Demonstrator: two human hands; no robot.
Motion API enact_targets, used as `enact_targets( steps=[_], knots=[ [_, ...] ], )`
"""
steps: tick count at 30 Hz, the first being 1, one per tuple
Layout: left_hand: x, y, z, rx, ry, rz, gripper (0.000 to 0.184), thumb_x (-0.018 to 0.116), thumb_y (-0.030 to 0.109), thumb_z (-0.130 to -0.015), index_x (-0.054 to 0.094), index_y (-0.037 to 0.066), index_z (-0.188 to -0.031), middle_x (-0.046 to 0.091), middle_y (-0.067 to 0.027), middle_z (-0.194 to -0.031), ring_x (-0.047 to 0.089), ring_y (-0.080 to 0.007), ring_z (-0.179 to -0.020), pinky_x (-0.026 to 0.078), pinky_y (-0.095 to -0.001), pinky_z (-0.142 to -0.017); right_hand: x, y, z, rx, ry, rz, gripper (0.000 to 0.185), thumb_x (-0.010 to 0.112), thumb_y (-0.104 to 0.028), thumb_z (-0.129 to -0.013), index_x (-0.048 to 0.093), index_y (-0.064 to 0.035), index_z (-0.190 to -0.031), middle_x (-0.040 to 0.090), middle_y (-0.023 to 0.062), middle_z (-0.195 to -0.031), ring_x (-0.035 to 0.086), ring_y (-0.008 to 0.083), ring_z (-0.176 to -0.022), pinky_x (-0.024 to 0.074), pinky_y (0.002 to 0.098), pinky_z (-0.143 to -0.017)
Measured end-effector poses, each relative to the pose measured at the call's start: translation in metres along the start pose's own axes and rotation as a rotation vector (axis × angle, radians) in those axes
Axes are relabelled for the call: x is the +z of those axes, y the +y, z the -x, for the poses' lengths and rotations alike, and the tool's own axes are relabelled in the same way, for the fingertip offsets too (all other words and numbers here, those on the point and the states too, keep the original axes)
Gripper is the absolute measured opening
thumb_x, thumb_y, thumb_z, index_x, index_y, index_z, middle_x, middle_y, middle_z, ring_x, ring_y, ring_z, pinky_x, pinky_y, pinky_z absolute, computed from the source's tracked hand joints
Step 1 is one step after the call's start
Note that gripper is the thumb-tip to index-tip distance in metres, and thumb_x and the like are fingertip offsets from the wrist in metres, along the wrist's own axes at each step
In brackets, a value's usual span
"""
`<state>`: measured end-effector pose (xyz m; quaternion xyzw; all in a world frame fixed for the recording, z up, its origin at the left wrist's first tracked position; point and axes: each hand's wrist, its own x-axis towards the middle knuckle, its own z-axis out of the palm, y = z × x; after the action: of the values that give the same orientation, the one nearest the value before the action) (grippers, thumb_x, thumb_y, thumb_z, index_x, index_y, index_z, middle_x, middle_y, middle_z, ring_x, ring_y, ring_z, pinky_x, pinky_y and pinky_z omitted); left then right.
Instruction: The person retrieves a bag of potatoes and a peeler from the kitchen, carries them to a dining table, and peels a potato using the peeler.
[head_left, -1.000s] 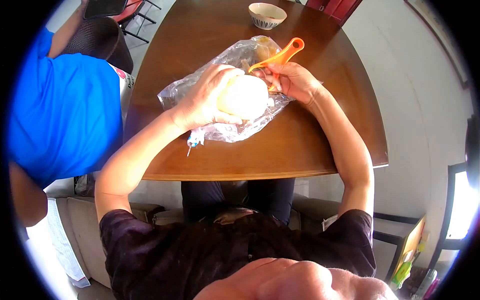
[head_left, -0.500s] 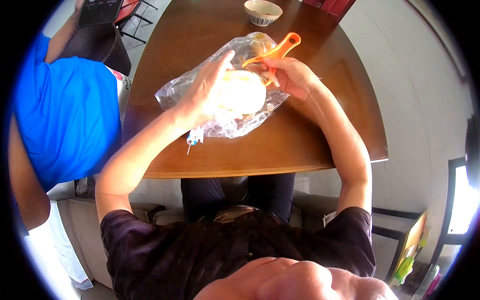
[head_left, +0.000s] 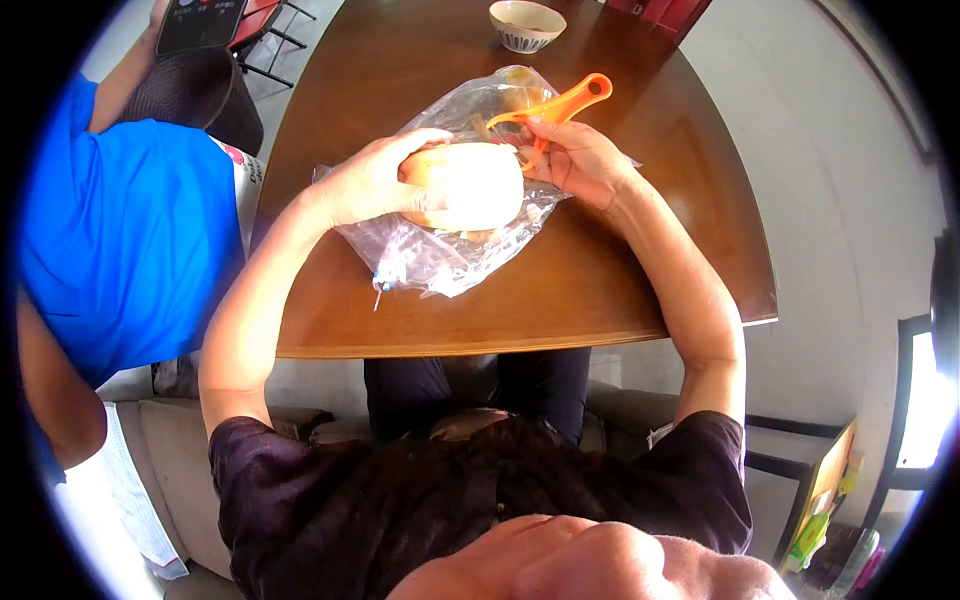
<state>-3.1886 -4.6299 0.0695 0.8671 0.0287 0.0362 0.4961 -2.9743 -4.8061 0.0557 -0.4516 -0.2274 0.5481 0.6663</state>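
A large, pale, rounded fruit or vegetable point(head_left: 470, 186) sits over a clear plastic bag point(head_left: 455, 262), brightly lit so its surface is washed out. My left hand point(head_left: 375, 182) grips its left end, with the thumb on the near side and the fingers over the far side. An orange peeler point(head_left: 565, 103) is in my right hand point(head_left: 585, 160), its handle pointing away to the upper right. The peeler's head is close to the right end of the pale piece; whether the blade touches it I cannot tell. Scraps of peel show near the peeler.
Underneath is a brown wooden table point(head_left: 400, 325). A patterned bowl point(head_left: 527, 27) stands at its far end, near a red object point(head_left: 655, 15). At the left sits a person in blue point(head_left: 140, 240), holding a phone point(head_left: 200, 22). A dark bin point(head_left: 215, 100) is beyond the table's left edge.
My left hand has moved left and now wraps round the end of the pale piece, which is turned and more level. The peeler has shifted slightly nearer and to the right.
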Motion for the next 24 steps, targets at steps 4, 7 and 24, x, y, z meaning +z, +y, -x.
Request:
enact_targets(
  steps=[4,7,24],
  knots=[
    [-0.002,-0.003,-0.003,-0.052,-0.063,0.063,0.076,0.078,0.035,-0.072,0.045,0.002,-0.131,0.054,-0.0136,-0.123,0.050,-0.0222,-0.117,0.039,-0.0330,-0.102,0.002,-0.001,0.003,0.027,-0.035,0.043,0.031,0.052,-0.018,-0.097,0.050,0.0056,-0.117,0.060,0.0101,-0.103,0.061,0.0206,-0.103,0.0512,0.0380,-0.092],
    [0.000,0.003,-0.001,-0.076,-0.058,0.051,0.071,0.079,0.029,-0.070,0.047,0.003,-0.128,0.054,-0.0115,-0.121,0.050,-0.0212,-0.116,0.040,-0.0326,-0.100,0.001,0.001,0.000,0.039,-0.030,0.010,0.026,0.049,-0.017,-0.098,0.052,0.0058,-0.112,0.059,0.0192,-0.117,0.060,0.0262,-0.109,0.0512,0.0419,-0.094],
    [0.012,0.004,0.014,0.129,0.251,-0.310,0.065,0.080,0.020,-0.070,0.049,0.003,-0.125,0.054,-0.0141,-0.118,0.054,-0.0268,-0.112,0.043,-0.0352,-0.096,0.004,0.004,-0.001,0.036,0.017,0.071,0.027,0.048,-0.018,-0.098,0.050,0.0015,-0.117,0.060,0.0058,-0.099,0.064,0.0165,-0.094,0.0551,0.0340,-0.087]
  ],
)
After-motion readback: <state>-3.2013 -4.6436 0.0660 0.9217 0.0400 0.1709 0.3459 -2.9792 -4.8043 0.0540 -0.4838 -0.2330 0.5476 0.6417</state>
